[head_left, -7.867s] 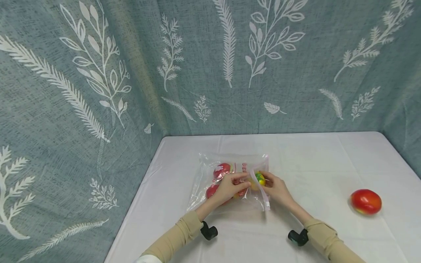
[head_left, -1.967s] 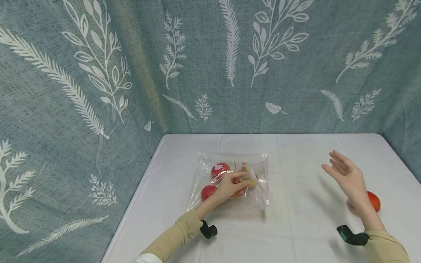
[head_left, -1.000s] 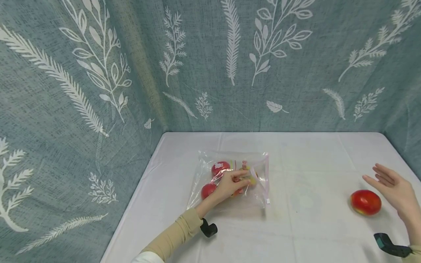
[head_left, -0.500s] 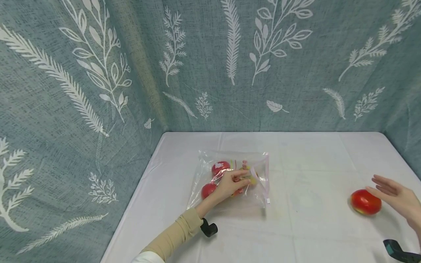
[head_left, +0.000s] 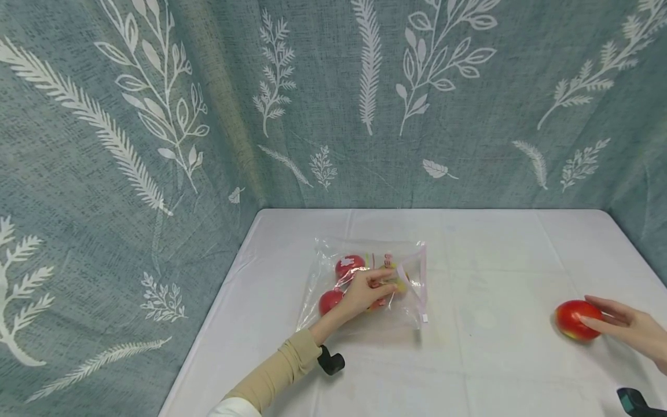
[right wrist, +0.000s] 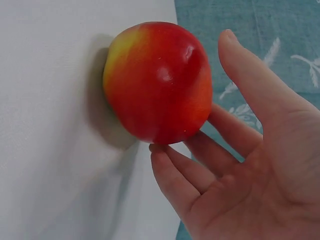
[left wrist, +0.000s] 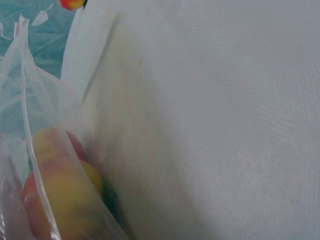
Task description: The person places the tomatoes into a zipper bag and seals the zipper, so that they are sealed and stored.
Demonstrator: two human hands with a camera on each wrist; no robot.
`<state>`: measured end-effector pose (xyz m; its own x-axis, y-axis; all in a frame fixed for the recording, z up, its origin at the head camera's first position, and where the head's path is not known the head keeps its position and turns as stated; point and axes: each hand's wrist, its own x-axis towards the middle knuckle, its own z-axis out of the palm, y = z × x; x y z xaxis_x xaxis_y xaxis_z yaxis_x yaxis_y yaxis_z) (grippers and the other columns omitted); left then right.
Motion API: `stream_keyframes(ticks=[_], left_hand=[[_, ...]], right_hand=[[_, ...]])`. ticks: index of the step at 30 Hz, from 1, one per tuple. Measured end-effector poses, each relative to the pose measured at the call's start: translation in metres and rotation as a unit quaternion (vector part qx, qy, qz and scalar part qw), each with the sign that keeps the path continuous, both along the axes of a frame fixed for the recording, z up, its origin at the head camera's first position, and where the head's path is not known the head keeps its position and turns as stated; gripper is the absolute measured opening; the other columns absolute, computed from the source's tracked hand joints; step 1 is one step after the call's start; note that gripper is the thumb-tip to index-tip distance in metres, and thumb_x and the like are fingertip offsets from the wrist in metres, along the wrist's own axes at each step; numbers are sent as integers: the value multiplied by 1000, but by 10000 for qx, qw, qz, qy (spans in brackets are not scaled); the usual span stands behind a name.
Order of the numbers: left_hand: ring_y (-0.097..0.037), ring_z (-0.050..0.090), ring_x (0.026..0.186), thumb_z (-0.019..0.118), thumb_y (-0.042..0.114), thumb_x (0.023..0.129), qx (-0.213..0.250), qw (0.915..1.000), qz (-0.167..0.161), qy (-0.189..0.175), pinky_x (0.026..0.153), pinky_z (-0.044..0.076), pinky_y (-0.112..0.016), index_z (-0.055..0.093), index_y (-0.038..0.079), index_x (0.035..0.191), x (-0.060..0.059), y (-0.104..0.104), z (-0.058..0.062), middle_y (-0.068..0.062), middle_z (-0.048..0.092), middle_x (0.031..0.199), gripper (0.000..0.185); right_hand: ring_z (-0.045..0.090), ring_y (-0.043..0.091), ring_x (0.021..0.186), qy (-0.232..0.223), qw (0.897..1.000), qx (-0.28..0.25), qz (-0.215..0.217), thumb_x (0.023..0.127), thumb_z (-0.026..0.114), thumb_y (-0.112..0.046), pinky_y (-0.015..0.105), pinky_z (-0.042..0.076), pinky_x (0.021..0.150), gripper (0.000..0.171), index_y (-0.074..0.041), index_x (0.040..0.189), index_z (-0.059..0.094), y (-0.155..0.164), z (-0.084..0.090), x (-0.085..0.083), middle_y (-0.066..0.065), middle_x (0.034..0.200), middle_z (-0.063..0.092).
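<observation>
My left hand pinches the film of a clear zip bag near its opening, the bag lying flat. Red fruits show through the plastic; part of a yellow one peeks out past my fingertips. The left wrist view shows the bag's mouth and yellow-red fruits inside, the left hand out of sight. Far right, my right hand reaches around a glossy red-and-yellow fruit on the table. In the right wrist view, straight fingers meet its lower side and the thumb stands apart from it.
A white cloth covers the table. Blue-green curtains with white leaf patterns hang behind it and at its sides. Black wrist cameras sit on the wrists.
My right hand has left a yellow-green fruit at the bag's mouth, crossed rightward, then lowered to the red fruit. The left hand keeps its pinch on the bag in the same place.
</observation>
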<state>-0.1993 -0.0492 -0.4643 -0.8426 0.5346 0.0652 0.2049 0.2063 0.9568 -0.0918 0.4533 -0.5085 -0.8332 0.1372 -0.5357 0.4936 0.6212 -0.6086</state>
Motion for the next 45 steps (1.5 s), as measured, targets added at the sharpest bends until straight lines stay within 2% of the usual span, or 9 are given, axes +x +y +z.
stream_keyframes(ticks=[3, 7, 15, 23, 28, 33, 40, 43, 45], left_hand=[[-6, 50, 55, 67, 4, 85, 38, 10000, 13, 15, 53, 41, -12, 61, -6, 121, 5, -1, 10, -28, 67, 86, 37], [-4, 50, 54, 68, 4, 85, 95, 9999, 15, -41, 53, 41, -12, 61, -6, 121, 5, 0, 10, -30, 67, 86, 38], [-5, 48, 52, 67, 2, 85, 165, 9998, -59, -123, 51, 39, -13, 60, -8, 121, 4, -1, 10, -34, 63, 80, 38], [-6, 50, 52, 68, 4, 86, 90, 9999, -4, -86, 50, 40, -13, 59, -6, 124, -8, 1, -17, -33, 64, 81, 40], [-4, 51, 51, 69, 8, 85, 73, 9999, 96, 22, 50, 41, -13, 61, -2, 123, -8, 1, -20, -28, 66, 80, 39], [-3, 50, 50, 69, 9, 85, 123, 9999, 83, 78, 49, 40, -13, 62, -2, 121, -7, 0, -20, -28, 66, 78, 38], [-4, 49, 50, 68, 7, 86, 100, 9999, 82, 24, 49, 39, -13, 62, -3, 122, -8, 0, -20, -30, 65, 77, 38], [-6, 48, 51, 67, 5, 86, 91, 9999, 22, -49, 48, 38, -13, 60, -4, 123, -7, 0, -18, -34, 63, 78, 39], [-7, 48, 51, 67, 4, 86, 102, 9999, -21, -108, 48, 38, -13, 60, -5, 123, -4, -1, -10, -36, 61, 78, 39]], right_hand=[[16, 59, 123, -28, 10000, -32, -9, 81, 53, -70, 72, 29, 94, 114, 7, 147, 0, 4, -6, -1, 40, 144, 6], [15, 58, 124, -66, 9999, -98, -65, 80, 53, -71, 72, 28, 94, 115, 4, 148, -2, 11, -16, -3, 39, 146, 5], [10, 58, 126, -133, 9995, -201, -198, 83, 53, -69, 74, 25, 94, 112, 3, 148, -4, 4, -13, -2, 38, 147, -1], [9, 58, 126, -113, 9994, -172, -273, 85, 52, -66, 74, 25, 94, 109, 3, 148, -4, -1, -11, 0, 39, 146, -1], [11, 58, 126, -58, 9994, -101, -311, 82, 53, -69, 74, 26, 94, 112, 2, 149, -3, 3, -18, 0, 39, 146, -1], [11, 58, 125, 22, 9993, -84, -375, 81, 53, -70, 74, 26, 93, 112, 0, 149, -3, 5, -22, 0, 38, 147, -1], [10, 57, 127, 319, 9969, 4, -715, 80, 52, -72, 75, 24, 93, 111, -4, 150, -2, 2, -19, 1, 36, 149, -3], [10, 58, 130, 493, 9944, 51, -931, 80, 52, -72, 74, 24, 94, 110, -6, 151, 0, 0, -21, 1, 35, 150, -2], [10, 58, 131, 644, 9920, 52, -1087, 80, 52, -71, 74, 23, 95, 108, -7, 151, 1, 0, -24, 1, 33, 151, -1]])
